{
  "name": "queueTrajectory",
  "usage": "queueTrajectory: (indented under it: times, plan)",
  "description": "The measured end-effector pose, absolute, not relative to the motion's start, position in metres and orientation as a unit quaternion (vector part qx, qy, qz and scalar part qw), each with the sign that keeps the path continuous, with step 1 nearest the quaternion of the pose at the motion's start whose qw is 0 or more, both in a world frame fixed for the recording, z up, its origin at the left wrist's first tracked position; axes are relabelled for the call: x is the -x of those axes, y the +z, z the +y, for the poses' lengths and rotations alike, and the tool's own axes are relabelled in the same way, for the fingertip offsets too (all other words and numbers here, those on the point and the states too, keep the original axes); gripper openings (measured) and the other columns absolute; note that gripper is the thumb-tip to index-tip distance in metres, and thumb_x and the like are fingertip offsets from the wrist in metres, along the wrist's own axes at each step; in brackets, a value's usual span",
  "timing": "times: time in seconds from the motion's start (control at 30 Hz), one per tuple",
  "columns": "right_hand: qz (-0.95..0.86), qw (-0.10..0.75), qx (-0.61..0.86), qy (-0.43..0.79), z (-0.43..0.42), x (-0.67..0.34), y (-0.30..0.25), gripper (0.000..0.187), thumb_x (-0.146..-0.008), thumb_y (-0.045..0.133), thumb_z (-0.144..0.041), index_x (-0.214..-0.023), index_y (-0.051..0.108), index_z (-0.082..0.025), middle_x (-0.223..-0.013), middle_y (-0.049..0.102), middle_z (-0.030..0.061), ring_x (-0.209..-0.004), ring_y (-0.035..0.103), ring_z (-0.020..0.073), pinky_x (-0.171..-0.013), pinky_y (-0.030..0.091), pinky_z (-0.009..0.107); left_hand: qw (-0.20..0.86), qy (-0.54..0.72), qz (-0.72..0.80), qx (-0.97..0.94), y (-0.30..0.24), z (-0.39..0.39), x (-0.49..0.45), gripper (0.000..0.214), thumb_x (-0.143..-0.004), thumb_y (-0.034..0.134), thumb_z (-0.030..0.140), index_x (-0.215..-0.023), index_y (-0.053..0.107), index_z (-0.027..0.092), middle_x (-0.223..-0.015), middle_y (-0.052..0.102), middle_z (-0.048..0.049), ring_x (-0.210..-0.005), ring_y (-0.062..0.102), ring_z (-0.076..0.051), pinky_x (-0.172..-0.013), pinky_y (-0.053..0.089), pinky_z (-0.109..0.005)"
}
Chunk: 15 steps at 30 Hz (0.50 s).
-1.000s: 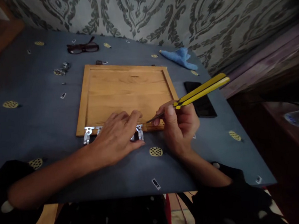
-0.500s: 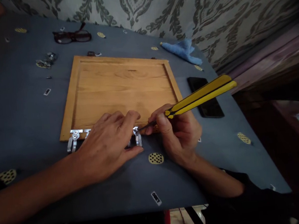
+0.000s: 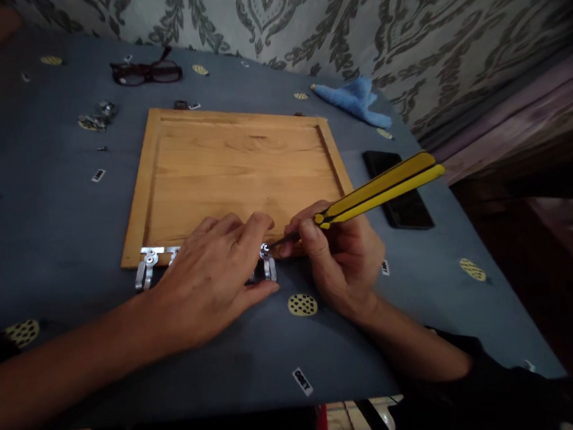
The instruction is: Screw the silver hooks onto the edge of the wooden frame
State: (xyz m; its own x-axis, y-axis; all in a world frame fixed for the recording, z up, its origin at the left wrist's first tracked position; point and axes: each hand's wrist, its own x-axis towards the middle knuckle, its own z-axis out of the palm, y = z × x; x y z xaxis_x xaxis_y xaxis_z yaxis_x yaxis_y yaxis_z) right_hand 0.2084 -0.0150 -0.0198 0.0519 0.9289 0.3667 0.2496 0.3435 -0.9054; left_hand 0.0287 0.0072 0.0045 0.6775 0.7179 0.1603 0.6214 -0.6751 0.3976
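Note:
A wooden panel [image 3: 242, 172] with a raised frame lies flat on the table. Metal hinges [image 3: 146, 267] sit along its near edge, with shiny arms sticking out past the wood. My left hand [image 3: 215, 268] covers part of this hardware, fingers bent over the edge and thumb below, gripping the right-hand hinge [image 3: 270, 268]. In my right hand [image 3: 343, 257] is a screwdriver [image 3: 379, 190] with a yellow and black handle, tilted up to the right. Its thin dark shaft points left, and the tip meets a screw on that hinge. My left palm hides the hardware between.
Beyond the panel lie eyeglasses [image 3: 146, 72], a small heap of metal parts [image 3: 98, 116] and a loose screw [image 3: 102, 149]. A blue cloth [image 3: 354, 102] and a black phone [image 3: 399, 192] are on the right. Patterned wallpaper [image 3: 269, 16] borders the table's back edge.
The view has shifted slightly, so most things sit a little further right. The screwdriver handle has tipped slightly lower, its tip still at the hinge. Both hands keep their grip.

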Motion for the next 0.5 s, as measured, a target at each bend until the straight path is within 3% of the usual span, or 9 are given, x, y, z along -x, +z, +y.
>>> queueTrajectory:
  times: [0.5]
  plan:
    - [-0.608,0.556,0.466,0.322,-0.0147,-0.2078,-0.019,0.011,-0.095,0.059,-0.032,-0.09,0.06,-0.023,-0.079,0.065,-0.0001,-0.057,0.064,0.0107,-0.055,0.06,0.025,0.14,0.161,0.358,-0.909,0.0046,0.0071,-0.0284,0.046,-0.08,0.074,0.036,-0.11,0.044,0.018,-0.101,0.067,-0.0088,-0.091,0.064,-0.028,-0.075,0.048,-0.039]
